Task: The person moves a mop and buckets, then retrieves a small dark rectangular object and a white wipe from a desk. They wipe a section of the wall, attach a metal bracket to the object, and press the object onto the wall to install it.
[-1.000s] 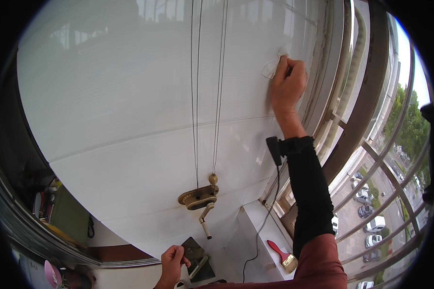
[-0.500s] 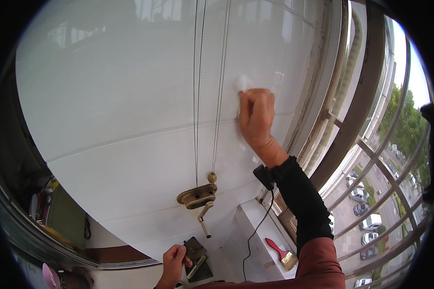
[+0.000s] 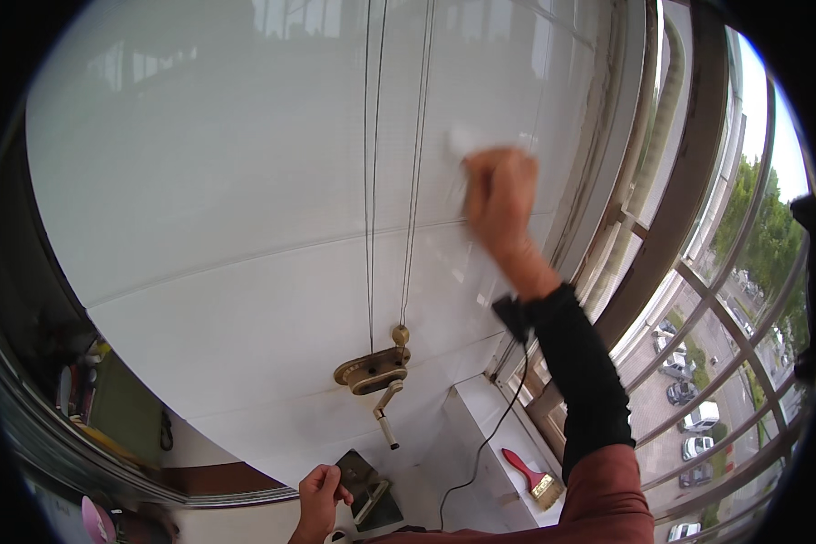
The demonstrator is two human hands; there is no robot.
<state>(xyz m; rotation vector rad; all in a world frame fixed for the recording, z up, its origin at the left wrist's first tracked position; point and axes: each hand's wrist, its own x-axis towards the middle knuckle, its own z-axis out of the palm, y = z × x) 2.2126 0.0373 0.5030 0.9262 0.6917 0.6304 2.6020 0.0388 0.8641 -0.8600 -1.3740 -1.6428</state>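
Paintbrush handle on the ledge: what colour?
Paintbrush handle: red, showing best in the head view.

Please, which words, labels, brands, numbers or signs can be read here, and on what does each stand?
No text can be read.
White sheet at bare right hand: too blurred.
Red-handled, pale-bristled paintbrush: any marking too small.
White and grey parked cars outside: any plates too small.

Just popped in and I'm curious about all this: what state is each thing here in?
Right hand: raised, blurred, grip closed on a cloth
White cloth: held up at the wall, blurred
Left hand: low, fingers curled, nothing clearly seen in it
Crank: handle pointing down
Cords: straight, running down to the crank
Paintbrush: lying on the white ledge
Black cable: hanging slack
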